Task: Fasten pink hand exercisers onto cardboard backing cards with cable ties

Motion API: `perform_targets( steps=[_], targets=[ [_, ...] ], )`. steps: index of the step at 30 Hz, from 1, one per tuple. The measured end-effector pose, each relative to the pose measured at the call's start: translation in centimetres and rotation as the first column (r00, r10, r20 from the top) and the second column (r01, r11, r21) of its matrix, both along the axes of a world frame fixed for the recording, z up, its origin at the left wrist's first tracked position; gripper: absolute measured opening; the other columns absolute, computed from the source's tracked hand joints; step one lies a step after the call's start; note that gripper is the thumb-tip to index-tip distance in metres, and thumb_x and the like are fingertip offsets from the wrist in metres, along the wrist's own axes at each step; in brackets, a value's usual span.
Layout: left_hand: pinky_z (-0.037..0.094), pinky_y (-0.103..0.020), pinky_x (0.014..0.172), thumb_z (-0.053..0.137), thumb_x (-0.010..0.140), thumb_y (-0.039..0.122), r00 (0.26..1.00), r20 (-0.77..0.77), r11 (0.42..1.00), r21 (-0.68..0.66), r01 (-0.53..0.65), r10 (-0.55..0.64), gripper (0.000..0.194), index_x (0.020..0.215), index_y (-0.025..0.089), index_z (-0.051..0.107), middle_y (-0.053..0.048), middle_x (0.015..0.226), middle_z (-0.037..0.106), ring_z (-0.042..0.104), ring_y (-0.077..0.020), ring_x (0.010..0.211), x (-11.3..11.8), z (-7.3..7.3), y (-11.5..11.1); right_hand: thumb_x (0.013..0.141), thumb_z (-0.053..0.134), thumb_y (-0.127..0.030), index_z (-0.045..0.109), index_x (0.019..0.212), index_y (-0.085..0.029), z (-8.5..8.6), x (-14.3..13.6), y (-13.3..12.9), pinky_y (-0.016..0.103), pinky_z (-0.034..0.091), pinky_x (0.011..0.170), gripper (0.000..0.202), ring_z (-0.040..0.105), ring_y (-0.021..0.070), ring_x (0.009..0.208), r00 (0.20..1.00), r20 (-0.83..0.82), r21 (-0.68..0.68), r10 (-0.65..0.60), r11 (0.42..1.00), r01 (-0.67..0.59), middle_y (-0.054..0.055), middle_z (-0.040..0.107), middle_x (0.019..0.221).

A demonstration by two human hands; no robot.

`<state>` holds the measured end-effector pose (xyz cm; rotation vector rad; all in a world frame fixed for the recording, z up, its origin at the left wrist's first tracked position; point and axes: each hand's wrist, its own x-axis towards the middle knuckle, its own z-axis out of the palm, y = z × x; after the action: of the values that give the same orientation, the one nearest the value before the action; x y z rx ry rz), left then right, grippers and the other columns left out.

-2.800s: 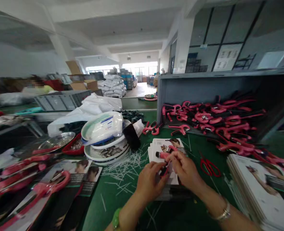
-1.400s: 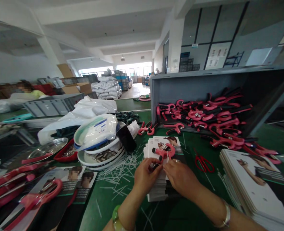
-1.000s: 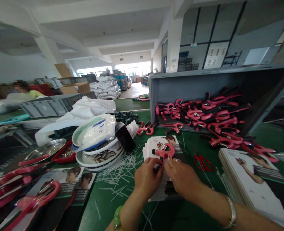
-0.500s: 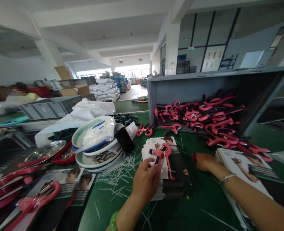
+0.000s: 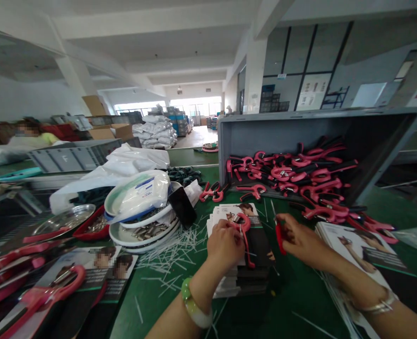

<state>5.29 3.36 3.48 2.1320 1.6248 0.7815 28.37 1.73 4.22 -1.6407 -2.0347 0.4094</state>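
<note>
A pink plier-like tool (image 5: 244, 226) with a curved head lies on the top printed card (image 5: 261, 235) of a stack in front of me. My left hand (image 5: 225, 242) is closed over this tool's left side, its fingertips curled and partly hidden. To the right of the stack, my right hand (image 5: 295, 238) grips a red-handled tool (image 5: 279, 235) with a thin silver tip pointing up and away. It looks like small scissors, but its exact kind is hard to make out. Beside my right forearm sits a second stack of printed cards (image 5: 356, 245).
A grey crate (image 5: 321, 115) lies tipped toward me, holding many pink tools. White plates (image 5: 144, 242) with metal parts, a phone (image 5: 183, 207) and scattered white strips (image 5: 173, 249) are left of centre. Carded pink tools (image 5: 53, 292) lie at the near left. A person (image 5: 35, 134) is farther back.
My right hand has lifted the red-handled tool and turned it upright, with its silver tip now showing. My left hand has shifted up and right, curling over the pink tool.
</note>
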Motion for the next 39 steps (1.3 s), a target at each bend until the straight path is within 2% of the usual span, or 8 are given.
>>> perform_targets(
  steps=[3,6,11,16,19,27,32,39],
  targets=[
    [0.046,-0.031,0.081,0.058,0.078,0.026,0.974,0.226,0.994,-0.103,0.022,0.002,0.015,0.069,0.020,0.067,-0.005,0.094,0.061,0.057,-0.0194,0.092,-0.8,-1.0,0.6,0.075,0.045,-0.015,0.044,0.122,-0.020,0.5,-2.2,-1.1,0.031,0.048,0.074,0.047,0.066,0.0189,0.085,0.979,0.163,0.031,0.121,0.991,-0.127,0.007,0.068,0.100],
    [0.045,-0.027,0.079,0.057,0.080,0.029,0.928,0.373,0.992,-0.116,0.049,-0.002,0.021,0.063,0.018,0.062,-0.004,0.089,0.060,0.056,-0.0168,0.090,-1.4,-2.0,0.9,0.078,0.047,-0.016,0.052,0.115,-0.023,0.5,-2.7,-1.3,0.034,0.048,0.078,0.038,0.064,0.0210,0.095,0.934,0.333,0.061,0.131,0.985,-0.159,0.007,0.066,0.108],
    [0.045,-0.026,0.078,0.058,0.080,0.028,0.902,0.431,0.995,-0.090,0.033,0.009,0.021,0.061,0.018,0.059,-0.002,0.087,0.060,0.056,-0.0162,0.089,-1.4,-2.6,0.7,0.075,0.064,-0.033,0.049,0.128,-0.025,0.8,-2.3,-1.1,0.034,0.048,0.069,0.055,0.064,0.0253,0.092,0.816,0.573,0.125,0.072,0.977,-0.174,0.008,0.067,0.105],
    [0.044,-0.027,0.080,0.059,0.080,0.028,0.890,0.455,0.998,-0.055,0.042,-0.012,0.018,0.065,0.019,0.062,-0.002,0.090,0.060,0.056,-0.0156,0.088,-1.3,-3.0,0.6,0.082,0.058,-0.024,0.055,0.122,-0.029,1.7,-3.3,-1.1,0.026,0.039,0.056,0.040,0.063,0.0229,0.082,0.632,0.774,0.173,0.039,0.947,-0.270,0.007,0.067,0.089],
    [0.043,-0.028,0.083,0.059,0.081,0.029,0.876,0.480,0.998,-0.021,0.059,-0.042,0.018,0.067,0.019,0.063,-0.003,0.093,0.060,0.055,-0.0157,0.091,-1.4,-3.3,0.5,0.086,0.053,-0.018,0.055,0.122,-0.027,1.5,-3.9,-0.7,0.024,0.033,0.052,0.037,0.062,0.0198,0.075,0.595,0.803,0.186,0.032,0.935,-0.302,0.007,0.067,0.084],
    [0.043,-0.031,0.089,0.061,0.081,0.028,0.887,0.447,0.993,0.067,0.096,-0.116,0.015,0.070,0.020,0.066,-0.005,0.100,0.059,0.053,-0.0192,0.104,-1.3,-2.8,-0.2,0.087,0.048,-0.018,0.057,0.121,-0.022,0.5,-4.7,-0.2,0.025,0.032,0.050,0.034,0.062,0.0188,0.069,0.617,0.786,0.220,0.024,0.923,-0.316,0.009,0.066,0.082],
    [0.041,-0.033,0.089,0.061,0.081,0.028,0.893,0.439,0.995,0.057,0.082,-0.099,0.015,0.069,0.020,0.066,-0.006,0.098,0.059,0.052,-0.0201,0.104,-1.3,-2.7,-0.1,0.086,0.047,-0.014,0.056,0.121,-0.016,0.9,-5.0,0.4,0.026,0.034,0.052,0.036,0.064,0.0193,0.069,0.604,0.790,0.187,0.103,0.898,-0.398,0.011,0.068,0.084],
    [0.042,-0.034,0.088,0.061,0.079,0.030,0.842,0.535,0.997,0.070,0.026,-0.059,0.016,0.067,0.018,0.064,-0.005,0.093,0.058,0.054,-0.0197,0.096,-0.9,-3.5,0.2,0.083,0.048,-0.013,0.056,0.117,-0.014,0.5,-4.1,1.4,0.025,0.032,0.050,0.036,0.064,0.0182,0.064,0.587,0.770,0.066,0.249,0.884,-0.462,0.011,0.070,0.084]
  ],
)
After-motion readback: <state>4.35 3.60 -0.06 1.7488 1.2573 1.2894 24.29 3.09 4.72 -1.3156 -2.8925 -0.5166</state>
